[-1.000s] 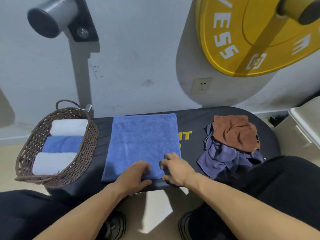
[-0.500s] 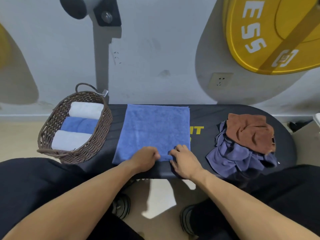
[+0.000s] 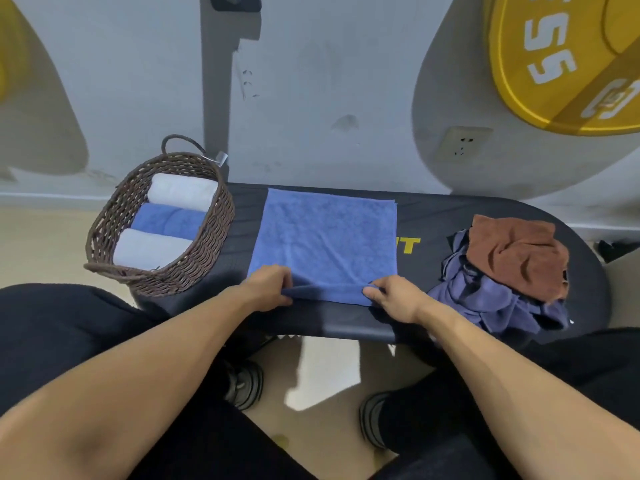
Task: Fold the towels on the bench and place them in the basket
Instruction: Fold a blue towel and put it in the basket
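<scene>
Pinching blue towel [image 3: 325, 242], plate [image 3: 568, 60] reading "ESS"

A black padded bench [image 3: 426, 327] carries a flat blue towel [image 3: 325, 240]; left of that towel stands a wicker basket [image 3: 211, 251], right of it a heap of purple and brown cloths [image 3: 505, 271].

Grey gym wall [image 3: 311, 81], pale floor [image 3: 45, 237].
At 2 o'clock hung a yellow weight plate [image 3: 568, 64] with white lettering, its broad shadow spread over a white wall socket [image 3: 462, 143]. At 12 o'clock stood a grey upright post [image 3: 220, 91]. Along the wall's foot ran a light skirting board [image 3: 52, 196]; beige flooring below.
</scene>
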`<state>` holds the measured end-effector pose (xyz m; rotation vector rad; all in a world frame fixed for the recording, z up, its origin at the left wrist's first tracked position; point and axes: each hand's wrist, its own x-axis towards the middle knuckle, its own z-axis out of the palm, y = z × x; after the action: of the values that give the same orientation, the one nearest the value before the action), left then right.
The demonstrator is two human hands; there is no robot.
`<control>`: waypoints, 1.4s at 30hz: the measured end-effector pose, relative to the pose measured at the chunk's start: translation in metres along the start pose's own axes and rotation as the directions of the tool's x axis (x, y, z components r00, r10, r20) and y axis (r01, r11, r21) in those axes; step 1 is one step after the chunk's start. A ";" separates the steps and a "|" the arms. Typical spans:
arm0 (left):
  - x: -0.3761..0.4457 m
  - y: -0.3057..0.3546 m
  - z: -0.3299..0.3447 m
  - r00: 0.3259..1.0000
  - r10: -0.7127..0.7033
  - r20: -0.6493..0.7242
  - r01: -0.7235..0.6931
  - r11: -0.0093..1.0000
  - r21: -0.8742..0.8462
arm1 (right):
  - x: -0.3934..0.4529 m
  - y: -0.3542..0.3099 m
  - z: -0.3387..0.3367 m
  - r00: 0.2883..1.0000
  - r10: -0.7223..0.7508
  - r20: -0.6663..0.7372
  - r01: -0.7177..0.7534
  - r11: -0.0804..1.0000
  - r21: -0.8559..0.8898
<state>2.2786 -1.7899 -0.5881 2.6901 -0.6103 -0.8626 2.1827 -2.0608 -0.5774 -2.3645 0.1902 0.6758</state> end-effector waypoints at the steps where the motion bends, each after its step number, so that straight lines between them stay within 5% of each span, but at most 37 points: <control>1: -0.001 -0.006 -0.006 1.000 -0.021 0.010 0.020 0.999 0.025 | -0.001 0.004 -0.005 0.999 0.011 0.039 -0.011 1.000 -0.016; 6: -0.006 -0.015 -0.018 0.994 0.048 0.101 -0.051 0.998 0.024 | -0.010 0.016 -0.026 0.968 0.093 0.232 -0.084 0.995 -0.047; 11: -0.011 -0.007 -0.020 0.937 0.067 0.344 -0.082 0.996 0.027 | -0.020 0.018 -0.038 0.904 0.167 0.392 -0.145 0.986 -0.085; 16: -0.010 -0.014 -0.031 0.956 -0.010 0.292 0.072 0.977 -0.203 | -0.019 0.022 -0.046 0.956 0.157 0.247 -0.228 0.928 0.294; 19: -0.005 -0.019 -0.026 0.992 -0.087 0.096 0.128 0.768 -0.627 | -0.015 0.032 -0.048 0.969 0.199 0.148 -0.247 0.712 0.657; 21: -0.005 -0.021 -0.016 0.978 -0.155 0.140 0.200 0.510 -0.837 | -0.016 0.035 -0.044 0.964 0.206 0.170 -0.260 0.592 0.763; 23: -0.004 -0.025 -0.008 0.949 -0.220 0.225 0.296 0.382 -0.875 | -0.014 0.039 -0.035 0.965 0.247 0.084 -0.210 0.544 0.812; 27: 0.003 -0.033 -0.005 0.953 -0.180 0.242 0.299 0.466 -0.833 | -0.009 0.050 -0.024 0.960 0.278 0.036 -0.164 0.454 0.876; 31: 0.012 -0.028 -0.003 0.972 -0.229 0.044 0.186 0.645 -0.741 | -0.004 0.049 -0.029 0.965 0.259 0.036 -0.190 0.600 0.777; 34: 0.020 -0.026 -0.004 0.942 -0.298 -0.158 0.113 0.720 -0.684 | 0.006 0.044 -0.033 0.952 0.300 -0.063 -0.097 0.490 0.866; 37: 0.026 -0.022 -0.003 0.870 -0.434 -0.236 0.148 0.685 -0.714 | 0.013 0.042 -0.037 0.942 0.330 -0.060 -0.073 0.378 0.923; 40: 0.027 -0.022 0.002 0.877 -0.469 -0.099 0.215 0.570 -0.793 | 0.016 0.044 -0.033 0.932 0.362 -0.033 -0.166 0.506 0.846; 42: 0.024 -0.021 0.002 0.911 -0.409 -0.047 0.228 0.596 -0.770 | 0.019 0.046 -0.031 0.914 0.391 -0.109 -0.201 0.669 0.715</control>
<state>2.3017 -1.7822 -0.6091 2.0596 0.2851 -0.6640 2.1979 -2.1148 -0.5930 -1.6707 0.8219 0.3393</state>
